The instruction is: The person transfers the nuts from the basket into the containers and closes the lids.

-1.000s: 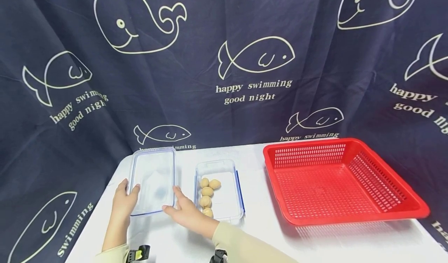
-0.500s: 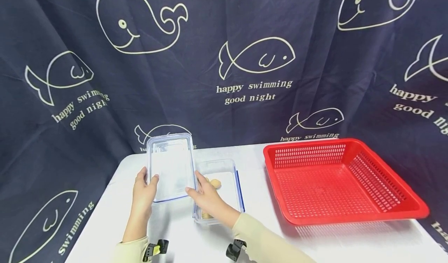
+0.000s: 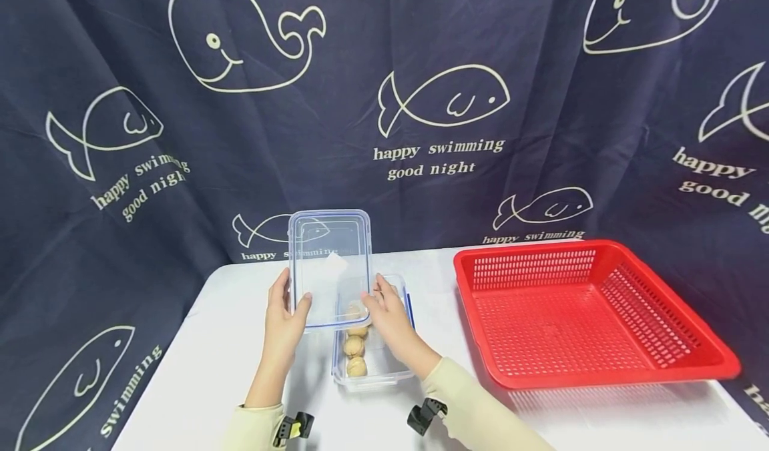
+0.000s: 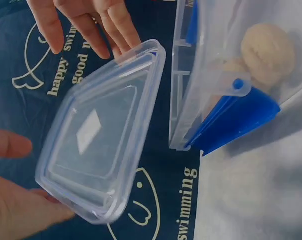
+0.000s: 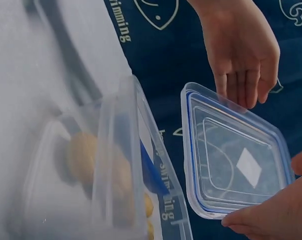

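The left hand and right hand hold the clear lid by its long edges, tilted in the air over the far end of the box of walnuts near the counter's middle. To seat it well, the person should level the lid, square its corners with the box rim, and lower it evenly, keeping the blue latches outside

Looks like a staged recording corner, not a lived-in room. Backed wall to wall by a hanging navy curtain printed with white whales, fish and the words "happy swimming good night". Fronted by a plain white table carrying only a few props: a red plastic basket and a clear food box holding walnuts.
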Action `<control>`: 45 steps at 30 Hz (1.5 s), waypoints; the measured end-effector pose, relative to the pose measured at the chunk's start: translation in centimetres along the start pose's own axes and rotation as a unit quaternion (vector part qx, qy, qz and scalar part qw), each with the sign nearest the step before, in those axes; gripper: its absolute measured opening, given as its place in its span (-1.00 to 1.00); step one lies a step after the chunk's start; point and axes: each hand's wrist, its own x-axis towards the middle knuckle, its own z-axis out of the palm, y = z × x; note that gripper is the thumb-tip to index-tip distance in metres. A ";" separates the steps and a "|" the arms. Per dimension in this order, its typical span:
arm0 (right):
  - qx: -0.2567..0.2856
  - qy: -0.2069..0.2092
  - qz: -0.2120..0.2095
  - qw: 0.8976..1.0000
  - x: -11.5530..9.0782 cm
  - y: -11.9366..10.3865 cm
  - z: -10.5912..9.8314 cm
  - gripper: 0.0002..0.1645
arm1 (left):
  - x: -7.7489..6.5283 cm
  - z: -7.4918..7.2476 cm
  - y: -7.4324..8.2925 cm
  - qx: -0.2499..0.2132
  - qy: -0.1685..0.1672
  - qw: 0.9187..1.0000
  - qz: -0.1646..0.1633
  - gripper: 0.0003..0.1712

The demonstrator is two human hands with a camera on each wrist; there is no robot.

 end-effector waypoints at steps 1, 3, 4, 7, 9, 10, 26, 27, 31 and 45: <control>-0.001 0.011 0.002 1.000 0.1 0.0 -0.2 -0.24 | 0.0 0.2 -0.1 -0.007 -0.007 1.000 0.012 -0.23; -0.004 0.032 0.002 0.999 0.2 0.1 -0.5 -0.27 | 0.0 0.5 -0.3 -0.021 -0.022 0.999 0.034 -0.22; -0.006 0.043 0.000 0.999 0.3 0.1 -0.7 -0.28 | 0.0 0.6 -0.3 -0.029 -0.028 0.998 0.043 -0.23; -0.016 0.074 -0.014 0.997 0.4 0.0 -1.1 -0.33 | 0.0 0.7 -0.4 -0.048 -0.043 0.996 0.061 -0.26; -0.020 0.088 -0.026 0.996 0.4 0.0 -1.3 -0.35 | -0.1 0.8 -0.4 -0.053 -0.046 0.996 0.062 -0.29; -0.021 0.093 -0.032 0.995 0.4 0.0 -1.4 -0.37 | -0.1 0.8 -0.3 -0.051 -0.046 0.996 0.062 -0.31; 0.113 0.085 -0.091 0.986 0.4 -0.1 -2.8 -0.47 | -0.6 2.1 -0.2 -0.166 -0.138 0.973 0.081 -0.20; 0.121 0.084 -0.094 0.985 0.4 -0.1 -2.8 -0.47 | -0.6 2.2 -0.2 -0.185 -0.143 0.969 0.078 -0.18; 0.148 0.074 -0.094 0.982 0.3 0.0 -2.9 -0.49 | -0.6 2.3 -0.4 -0.225 -0.156 0.960 0.059 -0.15; 0.105 0.077 -0.069 0.989 -0.2 0.0 -3.3 -0.51 | -1.4 1.6 -0.1 -0.267 -0.199 0.942 -0.043 -0.22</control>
